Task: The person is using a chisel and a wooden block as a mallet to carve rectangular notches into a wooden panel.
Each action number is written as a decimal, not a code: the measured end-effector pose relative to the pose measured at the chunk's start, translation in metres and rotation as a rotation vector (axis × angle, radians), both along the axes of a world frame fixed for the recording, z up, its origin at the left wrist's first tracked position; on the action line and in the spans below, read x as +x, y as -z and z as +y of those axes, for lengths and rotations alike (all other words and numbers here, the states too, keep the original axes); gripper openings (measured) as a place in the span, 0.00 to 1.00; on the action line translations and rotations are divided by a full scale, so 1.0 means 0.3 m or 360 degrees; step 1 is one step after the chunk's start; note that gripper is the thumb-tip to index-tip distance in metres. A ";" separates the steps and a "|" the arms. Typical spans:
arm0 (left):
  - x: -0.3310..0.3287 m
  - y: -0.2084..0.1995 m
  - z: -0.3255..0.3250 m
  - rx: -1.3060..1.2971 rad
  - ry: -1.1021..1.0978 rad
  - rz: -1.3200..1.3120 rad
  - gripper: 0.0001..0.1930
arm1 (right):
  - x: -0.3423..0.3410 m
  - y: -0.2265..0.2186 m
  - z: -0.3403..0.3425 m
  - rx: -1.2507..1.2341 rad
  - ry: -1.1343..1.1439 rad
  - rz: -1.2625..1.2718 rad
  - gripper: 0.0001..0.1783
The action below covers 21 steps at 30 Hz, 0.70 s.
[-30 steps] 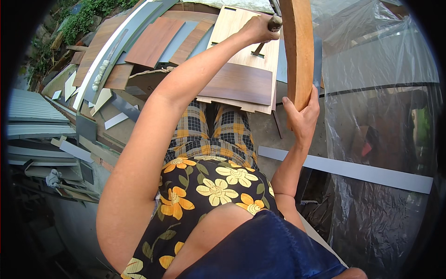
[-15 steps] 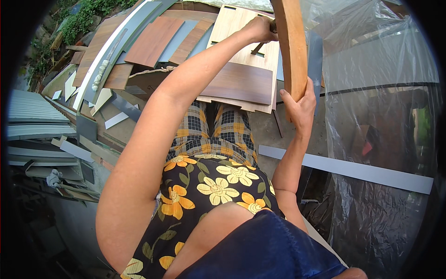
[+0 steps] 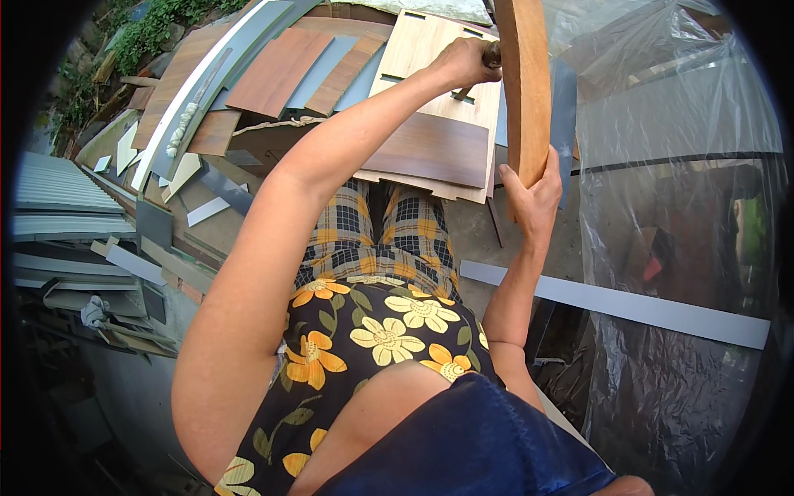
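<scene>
My right hand [image 3: 533, 198] is wrapped around the lower end of a long orange-brown wooden plank [image 3: 528, 91], thumb on its left edge. The plank stands tilted up and runs out of view at the top. My left hand [image 3: 465, 64] is closed around a dark, round-ended handle [image 3: 493, 54] close against the plank's left side; the rest of that tool is mostly hidden. Beneath the left hand lies a pale wooden board [image 3: 422, 45] with several dark slots. A brown wood-grain panel [image 3: 430, 149] rests on its near part.
Brown panels [image 3: 279, 73] and grey strips lie at the back left, beside a long white-edged strip [image 3: 178, 91]. Clear plastic sheeting [image 3: 686, 223] hangs on the right. A light grey strip [image 3: 628, 306] crosses low in front of it. Stacked boards [image 3: 70, 198] stand at the left.
The plank's visible top has shifted slightly right, and my left hand has moved a little right and down with the handle. My right hand keeps its grip at the lower end.
</scene>
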<state>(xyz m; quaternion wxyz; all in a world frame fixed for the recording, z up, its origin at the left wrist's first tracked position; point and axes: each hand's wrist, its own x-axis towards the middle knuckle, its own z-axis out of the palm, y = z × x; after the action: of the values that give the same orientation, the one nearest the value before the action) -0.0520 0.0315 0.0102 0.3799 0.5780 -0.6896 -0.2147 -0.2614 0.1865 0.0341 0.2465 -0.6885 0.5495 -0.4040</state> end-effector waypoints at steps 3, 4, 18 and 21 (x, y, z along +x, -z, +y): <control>-0.002 -0.008 -0.013 0.0036 0.0056 -0.0014 0.18 | -0.002 -0.010 0.000 0.0008 -0.0027 -0.0031 0.34; -0.004 -0.010 -0.016 0.0093 0.0096 0.0022 0.18 | -0.003 -0.008 -0.001 0.0010 -0.0023 -0.0034 0.34; -0.022 0.027 -0.005 -0.0073 -0.0025 -0.0086 0.19 | -0.007 0.027 -0.007 0.0061 0.0079 -0.0030 0.35; -0.031 0.006 -0.011 0.0104 0.0012 -0.0074 0.24 | -0.015 0.043 -0.014 0.0055 -0.0003 -0.0056 0.35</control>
<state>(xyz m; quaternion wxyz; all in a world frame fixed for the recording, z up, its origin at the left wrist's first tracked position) -0.0614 0.0280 0.0083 0.3439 0.5923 -0.6931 -0.2250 -0.2658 0.1821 0.0214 0.2683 -0.6774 0.5514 -0.4063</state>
